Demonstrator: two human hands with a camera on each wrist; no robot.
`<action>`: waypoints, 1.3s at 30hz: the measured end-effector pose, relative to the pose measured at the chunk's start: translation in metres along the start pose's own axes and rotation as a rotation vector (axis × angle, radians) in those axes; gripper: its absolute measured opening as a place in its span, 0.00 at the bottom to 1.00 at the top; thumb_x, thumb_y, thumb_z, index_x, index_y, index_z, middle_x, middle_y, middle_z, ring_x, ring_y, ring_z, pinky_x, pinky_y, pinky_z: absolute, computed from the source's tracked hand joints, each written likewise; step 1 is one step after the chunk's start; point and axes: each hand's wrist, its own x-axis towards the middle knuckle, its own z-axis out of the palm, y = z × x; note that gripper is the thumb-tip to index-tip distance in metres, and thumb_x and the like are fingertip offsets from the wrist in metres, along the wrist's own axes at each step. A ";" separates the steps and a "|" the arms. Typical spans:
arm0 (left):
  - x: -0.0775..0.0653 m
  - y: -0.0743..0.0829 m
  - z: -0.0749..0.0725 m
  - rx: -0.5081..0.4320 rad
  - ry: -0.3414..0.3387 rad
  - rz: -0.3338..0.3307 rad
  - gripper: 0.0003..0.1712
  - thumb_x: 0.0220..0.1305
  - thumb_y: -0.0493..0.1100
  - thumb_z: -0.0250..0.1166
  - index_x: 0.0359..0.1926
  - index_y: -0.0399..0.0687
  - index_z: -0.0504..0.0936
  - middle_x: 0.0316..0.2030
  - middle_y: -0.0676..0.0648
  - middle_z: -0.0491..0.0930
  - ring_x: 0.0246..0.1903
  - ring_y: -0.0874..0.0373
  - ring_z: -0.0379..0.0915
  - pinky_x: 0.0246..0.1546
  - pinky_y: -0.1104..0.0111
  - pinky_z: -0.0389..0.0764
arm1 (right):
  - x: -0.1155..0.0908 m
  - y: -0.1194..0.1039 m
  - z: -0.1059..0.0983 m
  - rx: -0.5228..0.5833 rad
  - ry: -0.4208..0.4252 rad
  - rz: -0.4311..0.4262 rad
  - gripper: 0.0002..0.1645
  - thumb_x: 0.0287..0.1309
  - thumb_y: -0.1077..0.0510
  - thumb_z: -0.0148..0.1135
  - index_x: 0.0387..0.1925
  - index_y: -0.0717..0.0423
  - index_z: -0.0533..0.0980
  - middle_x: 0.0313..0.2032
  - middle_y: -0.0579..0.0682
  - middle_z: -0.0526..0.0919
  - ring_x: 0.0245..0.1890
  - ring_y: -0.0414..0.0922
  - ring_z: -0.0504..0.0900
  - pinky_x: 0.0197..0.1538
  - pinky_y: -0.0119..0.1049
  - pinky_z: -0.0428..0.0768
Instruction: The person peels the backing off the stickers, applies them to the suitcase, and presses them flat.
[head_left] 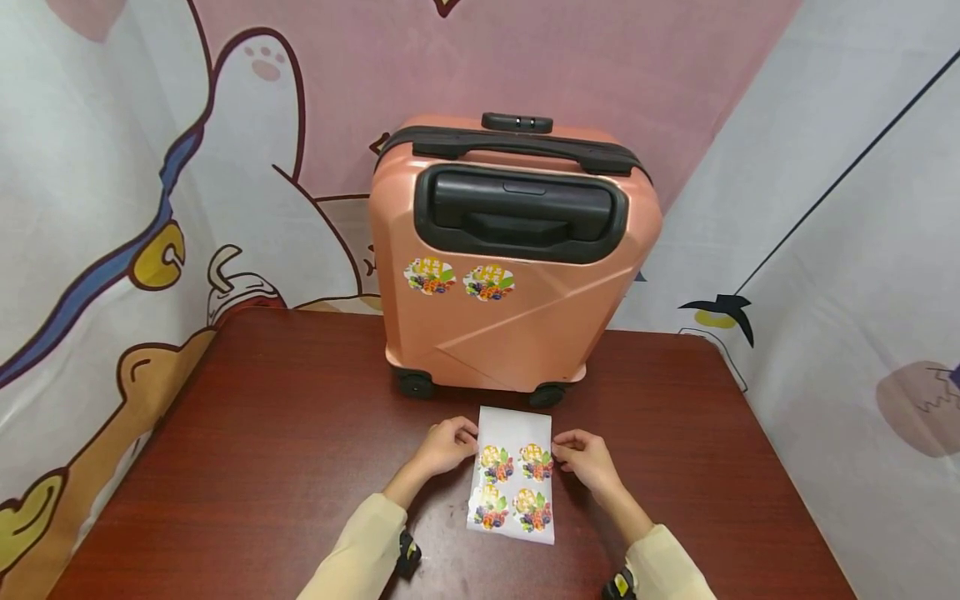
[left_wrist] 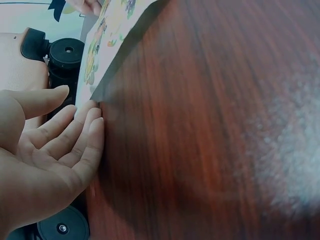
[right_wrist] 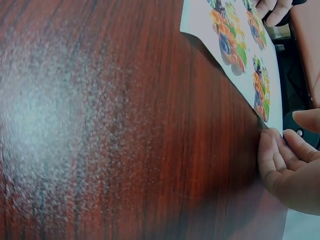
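Sticker sheet on the table, one of your hands at each side edge.
The white sheet (head_left: pixel 515 423) lies on the red-brown table (head_left: pixel 300 433), just in front of the suitcase; four fruit stickers (head_left: pixel 536 462) sit two by two on its nearer part, the far part bare. Your left hand (head_left: pixel 444 446) has its fingertips at the left edge, fingers loosely bent and close together, thumb held apart, not pinching. Your right hand (head_left: pixel 590 461) matches at the right edge: fingers loosely curved, thumb clear of them. Beyond, the orange suitcase (head_left: pixel 540 333) stands upright on black wheels (head_left: pixel 415 384); two similar fruit labels (head_left: pixel 489 283) sit side by side, left of centre, below its black handle (head_left: pixel 525 208). Behind it hangs a cartoon-printed cloth (head_left: pixel 525 67).
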 end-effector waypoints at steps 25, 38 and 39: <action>0.003 0.008 0.003 -0.116 0.029 -0.055 0.13 0.47 0.29 0.69 0.36 0.34 0.79 0.30 0.41 0.80 0.22 0.60 0.74 0.18 0.71 0.75 | 0.001 -0.009 0.003 -0.005 0.010 -0.041 0.12 0.44 0.77 0.60 0.35 0.76 0.76 0.23 0.56 0.78 0.23 0.40 0.74 0.28 0.34 0.76; 0.005 0.015 0.006 -0.166 0.082 -0.061 0.13 0.45 0.30 0.71 0.34 0.33 0.80 0.29 0.41 0.79 0.21 0.61 0.74 0.12 0.70 0.75 | 0.004 -0.010 0.002 -0.061 0.040 -0.066 0.12 0.41 0.77 0.62 0.33 0.73 0.77 0.21 0.50 0.73 0.23 0.40 0.70 0.25 0.29 0.72; 0.006 0.014 0.006 -0.171 0.085 -0.062 0.13 0.44 0.31 0.72 0.34 0.33 0.80 0.29 0.41 0.79 0.21 0.61 0.74 0.12 0.69 0.75 | 0.004 -0.010 0.002 -0.059 0.042 -0.072 0.12 0.41 0.77 0.62 0.33 0.73 0.77 0.21 0.50 0.73 0.23 0.40 0.70 0.25 0.29 0.73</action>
